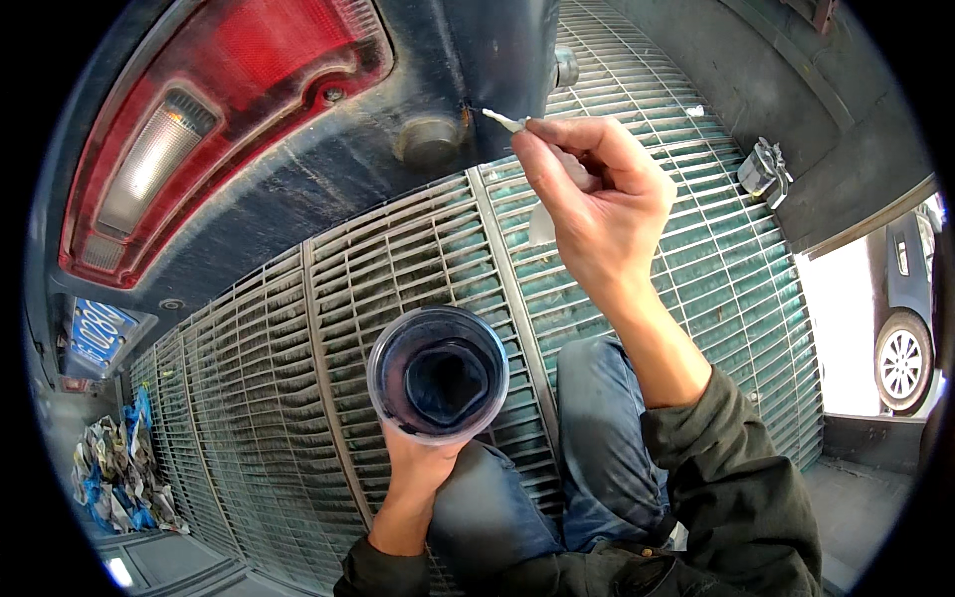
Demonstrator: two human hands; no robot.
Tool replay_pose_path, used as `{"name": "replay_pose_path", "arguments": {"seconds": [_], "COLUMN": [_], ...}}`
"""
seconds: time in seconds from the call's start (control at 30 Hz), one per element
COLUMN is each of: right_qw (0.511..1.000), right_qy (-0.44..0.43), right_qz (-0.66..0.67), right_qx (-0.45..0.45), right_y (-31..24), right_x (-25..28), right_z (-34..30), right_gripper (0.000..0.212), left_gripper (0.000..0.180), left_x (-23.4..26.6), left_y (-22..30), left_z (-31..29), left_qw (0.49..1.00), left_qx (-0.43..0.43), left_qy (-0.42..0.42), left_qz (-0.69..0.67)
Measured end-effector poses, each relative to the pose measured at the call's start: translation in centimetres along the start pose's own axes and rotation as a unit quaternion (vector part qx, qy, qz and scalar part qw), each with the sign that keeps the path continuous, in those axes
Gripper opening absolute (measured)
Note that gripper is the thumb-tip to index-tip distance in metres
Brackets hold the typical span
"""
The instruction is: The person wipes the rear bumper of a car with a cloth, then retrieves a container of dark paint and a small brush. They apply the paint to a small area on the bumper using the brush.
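My left hand [418, 466] grips a clear plastic cup [374, 383] from below; dark blue-black liquid, which looks like paint, sits inside. Between the thumb and fingers of my right hand [609, 199] is a thin white twisted paper [500, 119], its pointed end toward the car. More white paper shows inside my curled fingers and below them. That tip is close to a small rusty mark on the dark blue car body [338, 164]; whether it touches, I cannot tell. A red tail light [269, 45] is at the upper left, and a round sensor [429, 142] lies left of the tip.
Metal floor grating [398, 249] runs beneath me, over a green layer. A small can-like container [761, 171] stands by the grey wall at right. Crumpled paper and blue plastic [119, 473] lie at lower left. Another car [907, 308] is outside the opening at right.
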State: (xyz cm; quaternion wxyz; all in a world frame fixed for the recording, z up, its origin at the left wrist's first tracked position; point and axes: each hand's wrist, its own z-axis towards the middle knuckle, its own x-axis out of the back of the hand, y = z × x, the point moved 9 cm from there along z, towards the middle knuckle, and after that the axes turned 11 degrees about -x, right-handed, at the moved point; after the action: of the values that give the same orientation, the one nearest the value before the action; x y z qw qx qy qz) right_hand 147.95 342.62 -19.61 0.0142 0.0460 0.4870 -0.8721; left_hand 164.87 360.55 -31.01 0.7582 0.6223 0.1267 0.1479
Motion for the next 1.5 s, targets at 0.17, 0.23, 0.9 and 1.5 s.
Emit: {"name": "replay_pose_path", "arguments": {"seconds": [0.17,0.23,0.9,1.5], "right_qw": [0.994,0.991,0.875,0.898], "right_qy": [-0.054,-0.087,-0.421,-0.416], "right_qz": [-0.083,-0.048,-0.236,-0.130], "right_qx": [-0.045,-0.092,0.044,-0.064], "right_y": [-0.2,0.2,-3.4,-1.9], "right_x": [1.3,3.0,0.9,-0.6], "right_z": [-1.2,-2.2,-5.9,-4.0], "right_gripper": [0.009,0.010,0.010,0.012], "left_gripper": [0.074,0.073,0.067,0.070], "left_x": [0.2,0.1,-2.1,-1.2], "left_y": [-0.1,0.2,0.5,-2.8], "left_z": [0.9,1.5,3.0,3.7], "left_qw": [0.999,0.997,0.951,0.995], "left_qx": [-0.007,-0.032,-0.082,0.003], "left_qy": [-0.027,-0.036,-0.052,-0.052], "left_qz": [0.035,0.062,0.292,0.085]}}
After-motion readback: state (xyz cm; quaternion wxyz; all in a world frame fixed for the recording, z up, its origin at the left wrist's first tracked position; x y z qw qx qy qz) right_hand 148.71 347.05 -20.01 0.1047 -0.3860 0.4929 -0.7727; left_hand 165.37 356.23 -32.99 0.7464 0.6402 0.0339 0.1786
